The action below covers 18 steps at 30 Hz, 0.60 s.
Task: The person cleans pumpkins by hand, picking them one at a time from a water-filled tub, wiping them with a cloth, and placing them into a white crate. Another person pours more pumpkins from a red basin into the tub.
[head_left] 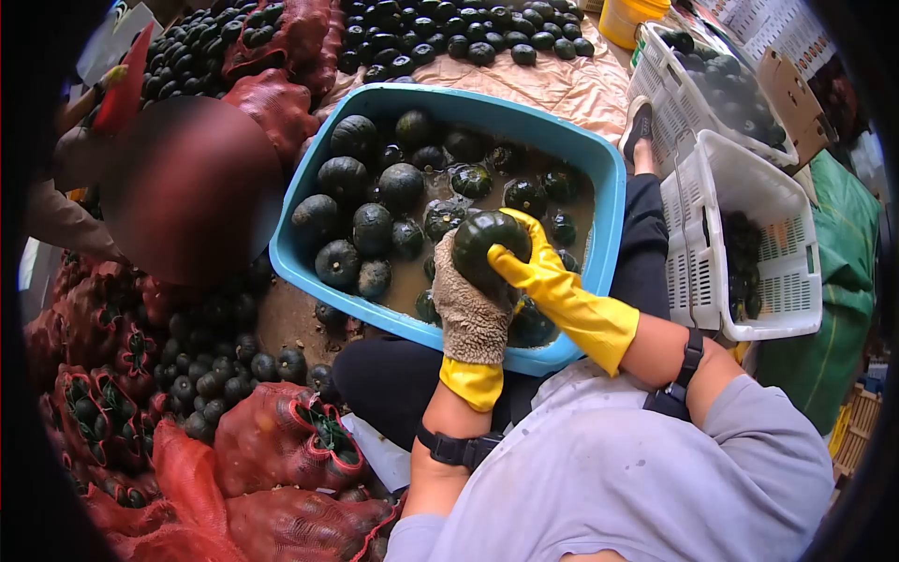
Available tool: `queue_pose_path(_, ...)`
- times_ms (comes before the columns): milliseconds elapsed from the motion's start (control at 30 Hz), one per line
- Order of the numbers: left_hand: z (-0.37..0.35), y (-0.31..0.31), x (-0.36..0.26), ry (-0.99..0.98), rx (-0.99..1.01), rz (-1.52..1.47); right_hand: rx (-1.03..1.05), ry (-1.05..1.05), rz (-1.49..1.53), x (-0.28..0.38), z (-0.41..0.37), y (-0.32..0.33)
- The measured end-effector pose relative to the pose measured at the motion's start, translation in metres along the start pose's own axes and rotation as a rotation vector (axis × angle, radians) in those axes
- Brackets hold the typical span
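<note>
My left hand (473,314) wears a brown fuzzy washing mitt over a yellow rubber glove and presses against the left side of a wet, dark green kabocha squash (485,245). From the right, my right hand (548,281), in a yellow rubber glove, curls its fingers and thumb around the same squash. Both hands hold it over the near side of a blue plastic tub (431,328). Murky water fills the tub, with several more squashes (373,228) floating or sitting in it. The mitt hides my left fingers.
White plastic crates (768,328) with squashes stand at the right. Red mesh sacks (281,440) and loose squashes (211,384) crowd the left. Rows of squashes (459,37) lie on a cloth (543,89) behind the tub. A person (66,220) is at the left.
</note>
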<state>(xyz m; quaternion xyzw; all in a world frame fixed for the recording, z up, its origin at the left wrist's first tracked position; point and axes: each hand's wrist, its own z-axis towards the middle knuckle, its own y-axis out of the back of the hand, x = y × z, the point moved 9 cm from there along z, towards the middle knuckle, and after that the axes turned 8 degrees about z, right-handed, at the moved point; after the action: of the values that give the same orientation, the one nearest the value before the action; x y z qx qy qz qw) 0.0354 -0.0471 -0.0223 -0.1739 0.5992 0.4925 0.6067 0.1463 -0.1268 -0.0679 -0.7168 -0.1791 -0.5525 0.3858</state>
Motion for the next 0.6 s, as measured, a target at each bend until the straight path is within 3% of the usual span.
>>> queue_pose_path(33,0.001,0.004,0.003,0.07,-0.018,-0.025,0.139,0.177,-0.603,0.043,-0.002,-0.008)
queue_pose_path(67,0.009,0.008,-0.012,-0.086,-0.019,0.124,0.226,0.251,-0.612,0.045,-0.005,-0.012)
queue_pose_path(100,0.011,0.013,-0.015,-0.099,0.044,0.044,0.315,0.318,-0.623,0.046,-0.01,-0.017)
queue_pose_path(133,0.014,0.02,-0.023,-0.108,0.107,-0.037,0.391,0.25,-0.699,0.058,-0.013,-0.025)
queue_pose_path(200,0.014,-0.006,0.015,0.264,0.303,-0.802,0.403,0.193,-0.398,0.057,-0.012,-0.027)
queue_pose_path(267,0.017,-0.005,0.021,0.002,0.084,-0.384,0.325,0.133,-0.257,0.043,-0.005,-0.027)
queue_pose_path(300,0.019,-0.016,0.032,0.039,0.081,-0.467,0.226,0.111,-0.231,0.034,0.007,-0.023)
queue_pose_path(367,0.019,-0.032,0.039,0.159,0.131,-0.553,0.023,0.282,-0.536,0.035,0.027,-0.013)
queue_pose_path(400,0.015,-0.038,0.038,0.242,0.186,-0.554,-0.074,0.558,-0.772,0.049,0.02,-0.017)
queue_pose_path(467,0.004,-0.01,-0.004,0.116,0.181,0.183,-0.039,0.577,-0.87,0.044,0.011,-0.026)
queue_pose_path(533,0.002,0.007,-0.018,0.032,0.093,0.402,0.011,0.56,-0.84,0.035,0.008,-0.027)
queue_pose_path(567,0.002,0.011,-0.027,-0.042,0.027,0.521,0.017,0.424,-0.755,0.021,0.011,-0.019)
queue_pose_path(600,0.012,0.002,-0.009,0.072,0.126,0.559,0.02,0.287,-0.667,0.006,0.009,-0.013)
